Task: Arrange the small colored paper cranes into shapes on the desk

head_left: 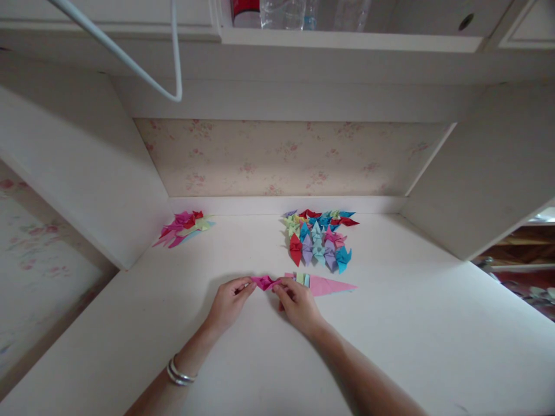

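Between my two hands is a magenta origami crane (265,282), its wings spread out sideways. My left hand (229,301) pinches its left wing between thumb and fingertips. The right wing is pinched by my right hand (299,303), whose fingers partly cover it. Just behind and to the right of my right hand lies folded pink paper (330,286), pointed at its right end, with yellow-green and pale blue pieces beside it. Farther back sit rows of finished paper cranes (319,251) in red, purple, blue and pink.
A heap of folded paper pieces (182,226), pink, red and yellow-green, lies at the back left of the white desk (243,370). Side panels flank the desk. Overhead are a shelf (347,39) with plastic bottles and a white cable (130,60).
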The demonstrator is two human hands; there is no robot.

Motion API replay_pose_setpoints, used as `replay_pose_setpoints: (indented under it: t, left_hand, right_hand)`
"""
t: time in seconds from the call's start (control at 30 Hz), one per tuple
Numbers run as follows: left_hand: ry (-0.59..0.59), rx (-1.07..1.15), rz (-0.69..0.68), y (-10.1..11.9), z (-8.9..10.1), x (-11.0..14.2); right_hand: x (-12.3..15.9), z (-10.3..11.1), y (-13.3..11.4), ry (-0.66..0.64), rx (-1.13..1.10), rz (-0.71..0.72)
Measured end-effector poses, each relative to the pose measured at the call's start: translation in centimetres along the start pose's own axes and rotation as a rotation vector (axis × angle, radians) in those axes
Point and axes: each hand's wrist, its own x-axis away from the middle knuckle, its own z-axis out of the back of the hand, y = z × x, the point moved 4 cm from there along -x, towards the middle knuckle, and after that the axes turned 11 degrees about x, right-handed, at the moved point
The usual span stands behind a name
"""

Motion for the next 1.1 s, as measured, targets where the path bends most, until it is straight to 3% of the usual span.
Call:
replay_pose_setpoints:
  t: [0.4,0.77,1.1]
  left_hand:
    - [0.052,-0.086,-0.139,0.86,0.09,0.26]
    - [-0.008,-0.077,-0.025,1.06,-0.28,0.42]
    - [-0.005,-0.132,-0.039,0.51,-0.42,0.50]
  right_hand:
    - [-0.08,0.01,0.18,0.005,-0.117,-0.042]
    - [0.01,0.44,-0.24,0.033,-0.183,-0.062]
    - [-0.25,0.03,0.18,0.057,-0.291,-0.105]
